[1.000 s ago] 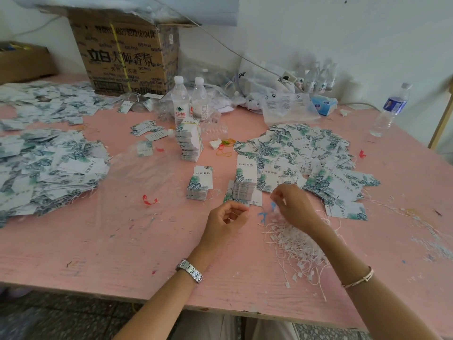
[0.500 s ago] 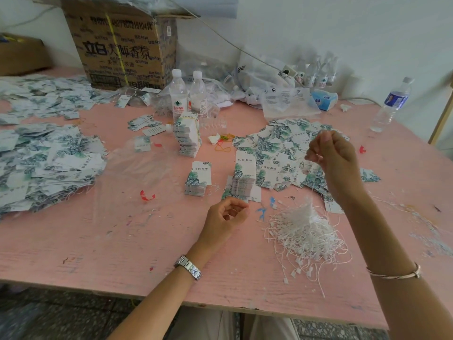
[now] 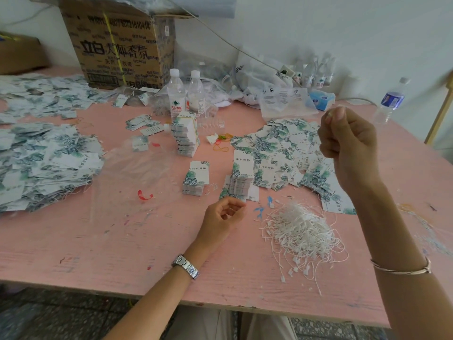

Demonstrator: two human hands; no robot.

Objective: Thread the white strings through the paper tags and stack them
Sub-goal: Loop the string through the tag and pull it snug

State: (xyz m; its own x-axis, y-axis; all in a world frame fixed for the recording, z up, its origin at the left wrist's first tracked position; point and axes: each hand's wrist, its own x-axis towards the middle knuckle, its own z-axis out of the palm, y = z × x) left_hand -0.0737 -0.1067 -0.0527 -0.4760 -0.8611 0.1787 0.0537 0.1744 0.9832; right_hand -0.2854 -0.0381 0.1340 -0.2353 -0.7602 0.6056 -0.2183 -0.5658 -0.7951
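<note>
A tangled pile of white strings [image 3: 301, 231] lies on the pink table [image 3: 98, 241] in front of me. My right hand [image 3: 345, 141] is raised above the loose tags [image 3: 279, 148] and pinches the white tip of a string between thumb and forefinger; the thin string itself is hardly visible. My left hand [image 3: 223, 217] rests on the table left of the string pile, fingers loosely curled, with nothing seen in it. Just beyond it stand two neat tag stacks, one taller [image 3: 241, 177] and one shorter [image 3: 196, 179]. A banded tall stack [image 3: 186, 136] stands further back.
Big heaps of leaf-printed tags [image 3: 44, 163] cover the table's left side. A cardboard box [image 3: 117, 45], two water bottles [image 3: 175, 94], plastic bags [image 3: 282, 99] and a tissue pack [image 3: 321, 99] line the back; another bottle [image 3: 391, 101] stands far right. A red scrap [image 3: 144, 195] lies mid-table.
My right hand has risen from the string pile up and to the right, drawing a string end with it. My left hand has stayed where it was.
</note>
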